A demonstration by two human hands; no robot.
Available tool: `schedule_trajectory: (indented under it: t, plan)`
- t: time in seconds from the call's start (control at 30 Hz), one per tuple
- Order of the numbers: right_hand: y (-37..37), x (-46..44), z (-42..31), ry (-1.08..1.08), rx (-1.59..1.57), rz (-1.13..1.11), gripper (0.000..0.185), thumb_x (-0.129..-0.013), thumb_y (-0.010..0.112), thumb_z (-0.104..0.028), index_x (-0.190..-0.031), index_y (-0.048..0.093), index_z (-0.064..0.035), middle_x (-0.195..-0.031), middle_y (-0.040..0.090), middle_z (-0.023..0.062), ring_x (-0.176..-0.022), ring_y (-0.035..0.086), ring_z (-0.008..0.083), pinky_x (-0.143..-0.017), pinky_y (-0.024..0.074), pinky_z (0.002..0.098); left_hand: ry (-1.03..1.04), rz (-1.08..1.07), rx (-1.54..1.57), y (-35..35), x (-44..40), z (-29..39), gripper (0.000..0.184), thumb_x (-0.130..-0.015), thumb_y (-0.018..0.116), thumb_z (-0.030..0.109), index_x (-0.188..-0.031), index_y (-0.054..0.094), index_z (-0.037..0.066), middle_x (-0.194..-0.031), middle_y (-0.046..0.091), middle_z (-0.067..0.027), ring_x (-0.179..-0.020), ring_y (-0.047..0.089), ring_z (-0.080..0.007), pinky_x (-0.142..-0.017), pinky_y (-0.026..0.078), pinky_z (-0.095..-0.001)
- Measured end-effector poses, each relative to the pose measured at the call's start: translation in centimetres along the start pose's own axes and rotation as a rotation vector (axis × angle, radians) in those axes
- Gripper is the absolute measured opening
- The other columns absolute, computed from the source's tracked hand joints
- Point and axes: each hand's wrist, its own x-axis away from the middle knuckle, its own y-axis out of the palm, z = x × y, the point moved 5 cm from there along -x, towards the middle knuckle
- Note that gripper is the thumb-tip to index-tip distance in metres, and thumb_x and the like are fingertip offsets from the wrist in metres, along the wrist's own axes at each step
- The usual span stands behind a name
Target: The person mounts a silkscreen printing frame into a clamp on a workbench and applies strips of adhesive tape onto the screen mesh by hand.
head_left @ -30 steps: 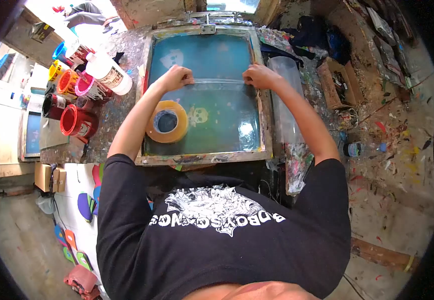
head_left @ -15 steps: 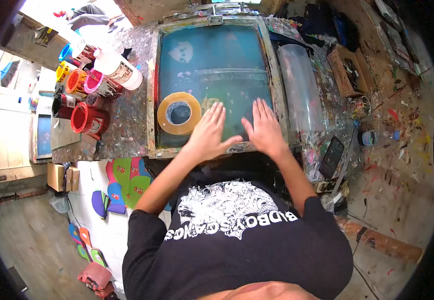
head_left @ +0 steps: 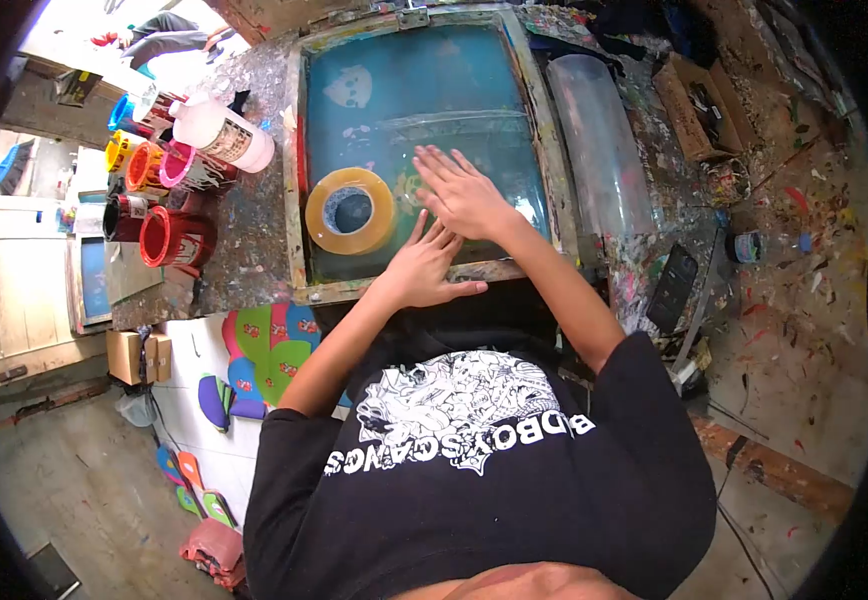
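A wooden-framed silk screen (head_left: 414, 85) with blue-green mesh lies on the bench in front of me. My left hand (head_left: 422, 272) rests flat near the frame's front edge, thumb spread to the right, holding nothing. Over the mesh, my right hand (head_left: 466, 200) is stretched out with its fingers pointing up and left; it partly covers the left fingertips. Whether the two hands touch I cannot tell. Left of the hands, a large roll of clear tape (head_left: 351, 210) lies flat on the screen. A strip of clear tape (head_left: 454, 121) seems to cross the mesh above my right hand.
Several open paint cans (head_left: 176, 240) stand at the bench's left, with a white bottle (head_left: 222, 135) among them. Right of the screen lies a clear plastic cylinder (head_left: 597, 140). Further right are a cardboard box (head_left: 699, 110) and a black phone (head_left: 673, 288). Another person sits at top left.
My right hand has moved left and up from the mesh's right side, crossing over the left fingertips. The left hand has shifted slightly toward me. The whole view has tilted a little.
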Motion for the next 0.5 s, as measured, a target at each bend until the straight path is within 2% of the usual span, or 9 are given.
schedule_trajectory:
  t: [0.1,0.2,0.23,0.27,0.33,0.37,0.43,0.47,0.5]
  plan:
    - [2.0,-1.1,0.3,-0.025,0.167,-0.172,0.069,-0.107,0.025,-0.054,-0.160,0.027,-0.0099,-0.168,0.023,0.0051,-0.155,0.020,0.0208,-0.127,0.0144,0.0431,0.048,0.089,0.058,0.0,0.2,0.0,0.104,-0.089,0.053,0.074,-0.150,0.038,-0.009,-0.158,0.032,-0.0304,-0.154,0.016,-0.0391,-0.126,0.003,-0.0537]
    - [0.8,0.0,0.6,0.001,0.171,-0.214,0.068,-0.107,0.024,-0.054,-0.160,0.027,-0.0102,-0.169,0.021,0.0050,-0.155,0.019,0.0192,-0.127,0.0140,0.0433,0.048,0.125,0.045,-0.4,0.4,0.3,0.103,-0.087,0.057,0.073,-0.147,0.043,-0.009,-0.157,0.034,-0.0312,-0.154,0.017,-0.0399,-0.126,0.004,-0.0532]
    - [0.5,0.0,0.3,0.011,0.174,-0.185,0.068,-0.107,0.024,-0.054,-0.158,0.032,-0.0086,-0.167,0.026,0.0057,-0.154,0.022,0.0186,-0.127,0.0145,0.0433,0.051,0.197,0.057,-1.2,0.6,0.8,0.099,-0.084,0.066,0.067,-0.144,0.047,-0.010,-0.155,0.037,-0.0313,-0.152,0.024,-0.0406,-0.125,0.015,-0.0530]
    - [0.5,-0.2,0.0,0.008,0.176,-0.182,0.068,-0.107,0.024,-0.054,-0.158,0.032,-0.0086,-0.167,0.026,0.0057,-0.154,0.022,0.0186,-0.127,0.0145,0.0433,0.051,0.201,0.054,-1.3,1.0,1.1,0.099,-0.084,0.066,0.067,-0.144,0.047,-0.010,-0.155,0.037,-0.0313,-0.152,0.024,-0.0406,-0.125,0.015,-0.0530]
    - [-0.2,-0.9,-0.3,0.091,0.191,-0.182,0.063,-0.105,0.038,-0.049,-0.147,0.048,-0.0042,-0.156,0.046,0.0106,-0.147,0.037,0.0228,-0.125,0.0221,0.0439,-0.028,0.422,0.053,-2.0,2.0,1.7,0.094,-0.081,0.073,0.063,-0.138,0.052,-0.009,-0.149,0.045,-0.0298,-0.145,0.037,-0.0411,-0.119,0.031,-0.0517]
    - [-1.5,-1.6,-1.4,0.077,0.205,-0.185,0.063,-0.105,0.038,-0.049,-0.147,0.048,-0.0042,-0.156,0.046,0.0106,-0.147,0.037,0.0228,-0.125,0.0221,0.0439,-0.032,0.442,0.055,-1.8,2.4,2.4,0.094,-0.081,0.073,0.063,-0.138,0.052,-0.009,-0.149,0.045,-0.0298,-0.145,0.037,-0.0411,-0.119,0.031,-0.0517]
    - [-3.8,-2.6,-4.0,0.091,0.070,-0.055,0.052,-0.095,0.058,-0.041,-0.127,0.063,-0.0012,-0.136,0.062,0.0146,-0.135,0.051,0.0273,-0.120,0.0308,0.0445,-0.219,0.409,0.008,-1.0,4.0,2.5,0.086,-0.079,0.075,0.061,-0.129,0.057,-0.007,-0.140,0.053,-0.0270,-0.134,0.049,-0.0401,-0.110,0.042,-0.0503]
    - [-3.7,-2.8,-5.2,0.079,0.071,-0.054,0.052,-0.095,0.058,-0.041,-0.127,0.063,-0.0012,-0.136,0.062,0.0146,-0.135,0.051,0.0273,-0.120,0.0308,0.0445,-0.226,0.418,0.003,-0.6,4.0,2.4,0.086,-0.079,0.075,0.061,-0.129,0.057,-0.007,-0.140,0.053,-0.0270,-0.134,0.049,-0.0401,-0.110,0.042,-0.0503]
    - [-3.7,-2.8,-7.1,-0.050,0.031,0.014,0.047,-0.089,0.063,-0.037,-0.120,0.066,-0.0017,-0.130,0.064,0.0158,-0.130,0.054,0.0288,-0.118,0.0334,0.0444,-0.215,0.449,-0.060,0.0,4.0,2.3,0.084,-0.080,0.074,0.062,-0.127,0.059,-0.006,-0.138,0.055,-0.0261,-0.131,0.051,-0.0401,-0.108,0.042,-0.0503]
